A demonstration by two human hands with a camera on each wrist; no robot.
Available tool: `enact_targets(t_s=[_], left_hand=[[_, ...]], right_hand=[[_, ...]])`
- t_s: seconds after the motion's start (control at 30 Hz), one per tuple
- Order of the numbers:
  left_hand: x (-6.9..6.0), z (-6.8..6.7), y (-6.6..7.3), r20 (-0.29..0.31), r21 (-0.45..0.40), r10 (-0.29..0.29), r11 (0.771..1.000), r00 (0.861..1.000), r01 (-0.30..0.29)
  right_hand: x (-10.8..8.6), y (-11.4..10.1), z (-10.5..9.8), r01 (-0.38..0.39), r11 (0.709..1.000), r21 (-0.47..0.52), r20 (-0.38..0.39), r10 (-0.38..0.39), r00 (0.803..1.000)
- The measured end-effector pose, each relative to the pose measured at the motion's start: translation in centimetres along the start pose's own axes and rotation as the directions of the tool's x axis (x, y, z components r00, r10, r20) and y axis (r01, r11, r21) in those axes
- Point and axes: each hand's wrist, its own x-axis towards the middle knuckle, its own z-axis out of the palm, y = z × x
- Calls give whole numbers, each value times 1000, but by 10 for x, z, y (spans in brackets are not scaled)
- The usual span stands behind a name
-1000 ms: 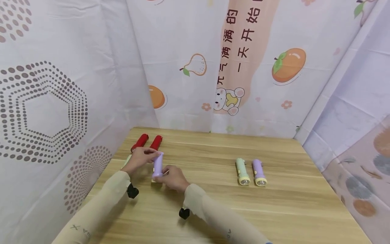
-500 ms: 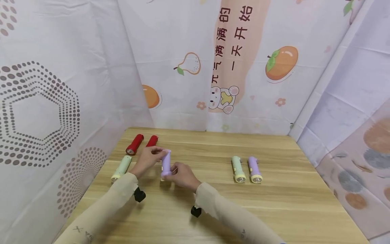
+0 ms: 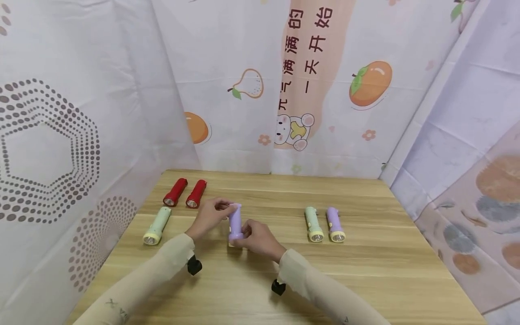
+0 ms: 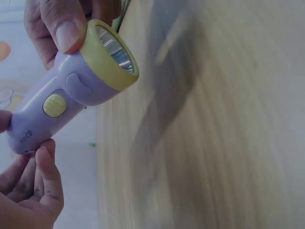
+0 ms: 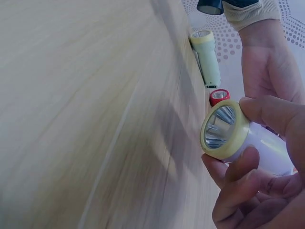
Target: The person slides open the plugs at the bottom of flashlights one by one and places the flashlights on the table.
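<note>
Both hands hold a purple flashlight (image 3: 235, 222) just above the table, its yellow-rimmed head toward the person. The left hand (image 3: 212, 217) pinches the tail end between thumb and fingers. The right hand (image 3: 261, 237) grips the head end. In the left wrist view, the lens and a yellow button (image 4: 55, 105) on the flashlight's body show, with the right thumb (image 4: 67, 34) pressed by the rim. The right wrist view shows the yellow rim (image 5: 234, 143) between right thumb and fingers; the left hand (image 5: 267, 71) is partly hidden behind.
Two red flashlights (image 3: 175, 192) (image 3: 197, 194) lie at the back left of the wooden table (image 3: 365, 280), with a mint green flashlight (image 3: 157, 225) in front. Another mint green flashlight (image 3: 313, 224) and a purple one (image 3: 335, 224) lie side by side on the right. Printed curtains (image 3: 227, 36) surround the table.
Both hands have carried the purple flashlight rightward, away from the red and green flashlights on the left, which are now uncovered. The head view has shifted slightly.
</note>
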Motion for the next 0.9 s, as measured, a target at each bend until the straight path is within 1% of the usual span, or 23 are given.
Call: enact_targets(t_s=[0.23, 0.47, 0.7, 0.9], left_hand=[[-2, 16, 7, 23, -36, 44, 998, 999, -43], [-6, 30, 9, 49, -37, 84, 996, 995, -82], [-7, 45, 13, 82, -43, 103, 994, 991, -99], [-7, 53, 17, 102, -31, 123, 992, 987, -120]], right_hand=[[-12, 8, -12, 7, 1000, -21, -16, -8, 1000], [-23, 19, -19, 19, 999, -25, -21, -20, 1000], [-32, 33, -27, 13, 999, -32, -43, -14, 999], [-37, 39, -32, 11, 999, -33, -53, -13, 999]])
